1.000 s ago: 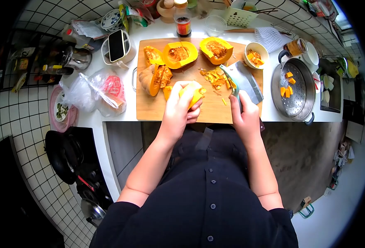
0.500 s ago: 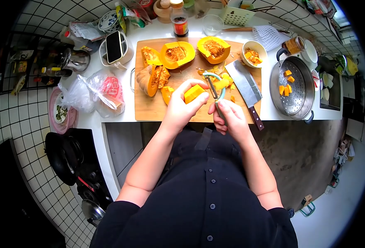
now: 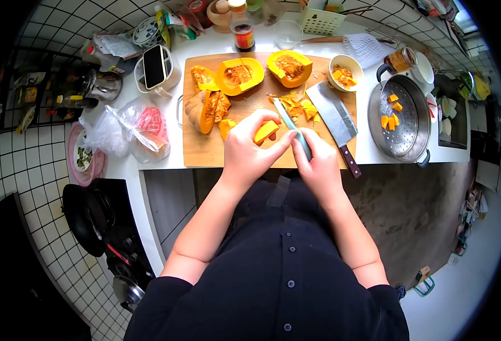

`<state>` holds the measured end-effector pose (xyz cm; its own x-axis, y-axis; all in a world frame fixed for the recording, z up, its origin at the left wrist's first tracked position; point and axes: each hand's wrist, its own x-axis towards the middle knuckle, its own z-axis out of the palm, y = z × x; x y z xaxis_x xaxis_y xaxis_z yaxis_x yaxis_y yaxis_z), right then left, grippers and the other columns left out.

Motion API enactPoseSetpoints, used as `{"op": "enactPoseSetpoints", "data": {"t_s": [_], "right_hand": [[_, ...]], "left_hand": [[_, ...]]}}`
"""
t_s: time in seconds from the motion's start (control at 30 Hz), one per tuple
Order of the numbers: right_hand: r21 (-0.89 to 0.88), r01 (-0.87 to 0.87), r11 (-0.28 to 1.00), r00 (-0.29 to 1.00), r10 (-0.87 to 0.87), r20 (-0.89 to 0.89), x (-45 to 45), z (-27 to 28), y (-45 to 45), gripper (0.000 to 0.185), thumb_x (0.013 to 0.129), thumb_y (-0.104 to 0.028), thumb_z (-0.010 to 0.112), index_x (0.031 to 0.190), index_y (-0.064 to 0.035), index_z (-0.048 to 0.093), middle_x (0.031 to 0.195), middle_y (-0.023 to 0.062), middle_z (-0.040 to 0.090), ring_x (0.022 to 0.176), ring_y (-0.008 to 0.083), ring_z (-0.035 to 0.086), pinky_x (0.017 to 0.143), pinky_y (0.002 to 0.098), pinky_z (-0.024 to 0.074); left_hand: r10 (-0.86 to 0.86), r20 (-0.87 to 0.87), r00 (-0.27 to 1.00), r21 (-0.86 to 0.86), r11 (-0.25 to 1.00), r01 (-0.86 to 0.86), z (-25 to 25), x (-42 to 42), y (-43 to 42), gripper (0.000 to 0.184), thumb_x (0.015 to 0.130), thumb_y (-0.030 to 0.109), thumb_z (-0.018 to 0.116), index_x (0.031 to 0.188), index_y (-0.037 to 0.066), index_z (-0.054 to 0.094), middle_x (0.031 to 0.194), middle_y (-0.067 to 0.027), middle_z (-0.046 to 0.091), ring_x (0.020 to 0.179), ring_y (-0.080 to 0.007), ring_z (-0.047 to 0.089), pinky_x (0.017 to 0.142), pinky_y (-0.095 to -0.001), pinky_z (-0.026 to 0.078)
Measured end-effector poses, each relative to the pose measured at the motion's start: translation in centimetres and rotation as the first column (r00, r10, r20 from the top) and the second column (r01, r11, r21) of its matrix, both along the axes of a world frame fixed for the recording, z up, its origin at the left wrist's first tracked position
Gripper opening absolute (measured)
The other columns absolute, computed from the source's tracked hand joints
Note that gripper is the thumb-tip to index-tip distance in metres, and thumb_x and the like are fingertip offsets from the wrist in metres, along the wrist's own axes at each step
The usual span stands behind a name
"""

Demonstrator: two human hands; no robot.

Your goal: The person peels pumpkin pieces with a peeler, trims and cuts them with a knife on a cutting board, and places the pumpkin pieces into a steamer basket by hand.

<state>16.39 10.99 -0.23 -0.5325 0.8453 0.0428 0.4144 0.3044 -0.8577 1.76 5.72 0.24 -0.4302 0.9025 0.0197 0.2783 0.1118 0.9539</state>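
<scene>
My left hand point(image 3: 249, 142) is closed around a peeled orange pumpkin piece point(image 3: 266, 132) above the front of the wooden cutting board point(image 3: 205, 153). Held in my right hand point(image 3: 318, 162) is a light green peeler point(image 3: 293, 129), tilted up and left beside the piece. Under and behind the peeler lie pumpkin peelings point(image 3: 296, 106). Two hollowed pumpkin chunks with seeds point(image 3: 239, 75) point(image 3: 289, 68) and an unpeeled wedge point(image 3: 200, 112) rest on the board. A cleaver point(image 3: 332, 113) lies right of the peelings, its handle past the front edge.
A bowl of pumpkin scraps point(image 3: 345, 73) stands on the board's back right corner. Farther right is a steamer pot point(image 3: 401, 116) holding several orange cubes. Plastic bags point(image 3: 142, 128), a container with a phone point(image 3: 154, 67) and a sauce bottle point(image 3: 242, 28) surround the board.
My right hand has moved left with the peeler, close to the pumpkin piece, and the peeler has turned edge-on. The piece in my left hand has also turned.
</scene>
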Motion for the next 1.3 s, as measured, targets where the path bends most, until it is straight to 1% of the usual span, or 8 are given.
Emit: {"op": "enactPoseSetpoints", "data": {"t_s": [0.17, 0.3, 0.4, 0.5, 0.53, 0.63, 0.87, 1.3], "right_hand": [[0.087, 0.006, 0.996, 1.0, -0.006, 0.004, -0.1, -0.4, -0.2, 0.014, 0.088, -0.011, 0.061, 0.097, -0.0003, 0.058, 0.079, 0.0199, 0.061, 0.072, 0.0364, 0.062, 0.063, 0.0396, 0.0492], [-0.023, 0.116, 0.993, 0.993, -0.115, 0.035, 0.1, -0.4, 0.2, 0.014, 0.09, -0.012, 0.06, 0.094, 0.0008, 0.058, 0.07, 0.0193, 0.059, 0.063, 0.0338, 0.06, 0.058, 0.0377, 0.047], [-0.034, 0.153, 0.988, 0.988, -0.153, 0.024, 0.5, -0.6, 0.9, 0.015, 0.091, -0.013, 0.059, 0.093, 0.0017, 0.058, 0.064, 0.0167, 0.056, 0.054, 0.0279, 0.056, 0.054, 0.035, 0.0438], [-0.045, 0.15, 0.988, 0.988, -0.148, 0.047, 0.8, -0.3, 0.9, 0.015, 0.091, -0.013, 0.059, 0.094, 0.0014, 0.059, 0.064, 0.0159, 0.057, 0.055, 0.0257, 0.057, 0.054, 0.0337, 0.044], [-0.051, 0.126, 0.991, 0.991, -0.124, 0.047, 0.9, -0.3, 0.9, 0.015, 0.091, -0.013, 0.059, 0.095, 0.0012, 0.059, 0.065, 0.0154, 0.057, 0.055, 0.0249, 0.057, 0.054, 0.0331, 0.044], [-0.102, 0.057, 0.993, 0.998, -0.053, 0.04, 1.1, -0.1, 0.7, 0.015, 0.091, -0.013, 0.059, 0.098, 0.0007, 0.059, 0.066, 0.0143, 0.058, 0.056, 0.0233, 0.058, 0.054, 0.0318, 0.0443], [-0.213, -0.106, 0.971, 0.994, 0.104, -0.016, 0.6, 0.1, -0.3, 0.016, 0.09, -0.014, 0.06, 0.1, -0.0016, 0.058, 0.067, 0.0137, 0.057, 0.059, 0.0252, 0.059, 0.056, 0.0323, 0.0457], [0.244, -0.157, 0.957, 0.987, 0.143, 0.076, 1.0, -0.6, -1.0, 0.018, 0.086, -0.015, 0.064, 0.099, -0.003, 0.06, 0.075, 0.0151, 0.062, 0.065, 0.0307, 0.063, 0.057, 0.0372, 0.0494]], "left_hand": [[0.079, 0.133, 0.988, 0.087, 0.992, -0.091, -0.7, 0.4, 0.0, 0.015, 0.082, 0.009, 0.071, 0.086, 0.0, 0.059, 0.075, -0.0029, 0.06, 0.07, -0.0059, 0.055, 0.064, -0.0223, 0.046], [0.16, 0.198, 0.967, 0.08, 0.981, -0.179, -0.1, 0.9, -0.1, 0.014, 0.083, 0.009, 0.069, 0.086, 0.0, 0.059, 0.073, -0.0028, 0.06, 0.07, -0.0046, 0.054, 0.062, -0.0219, 0.045], [0.157, 0.17, 0.973, -0.107, 0.984, -0.14, -0.9, 0.1, -0.1, 0.016, 0.088, 0.014, 0.063, 0.088, 0.0, 0.058, 0.072, -0.0021, 0.059, 0.068, -0.0056, 0.054, 0.062, -0.0217, 0.044], [0.183, 0.324, 0.928, -0.278, 0.956, -0.091, -3.8, -1.2, 0.0, 0.023, 0.096, 0.023, 0.051, 0.094, 0.001, 0.057, 0.073, -0.0038, 0.057, 0.066, -0.0081, 0.055, 0.06, -0.0223, 0.044], [0.081, 0.358, 0.93, -0.208, 0.978, -0.005, -4.8, -1.8, -0.2, 0.031, 0.099, 0.033, 0.04, 0.1, 0.005, 0.053, 0.074, -0.0061, 0.054, 0.055, -0.0105, 0.05, 0.05, -0.023, 0.04], [0.261, 0.791, 0.554, -0.3, 0.954, -0.021, -3.4, -1.5, -0.3, 0.031, 0.1, 0.033, 0.036, 0.106, 0.007, 0.051, 0.07, -0.0033, 0.05, 0.047, -0.0048, 0.031, 0.039, -0.0177, 0.024], [0.162, 0.756, 0.635, -0.186, 0.982, -0.029, -1.5, -0.5, -0.4, 0.025, 0.101, 0.032, 0.036, 0.105, 0.011, 0.049, 0.062, -0.0001, 0.04, 0.043, -0.0042, 0.026, 0.038, -0.018, 0.019], [0.108, 0.835, 0.54, -0.166, 0.984, 0.059, 0.3, -0.6, -1.1, 0.022, 0.103, 0.028, 0.032, 0.104, 0.013, 0.047, 0.06, -0.0003, 0.037, 0.042, -0.0046, 0.024, 0.037, -0.0183, 0.018]]}}
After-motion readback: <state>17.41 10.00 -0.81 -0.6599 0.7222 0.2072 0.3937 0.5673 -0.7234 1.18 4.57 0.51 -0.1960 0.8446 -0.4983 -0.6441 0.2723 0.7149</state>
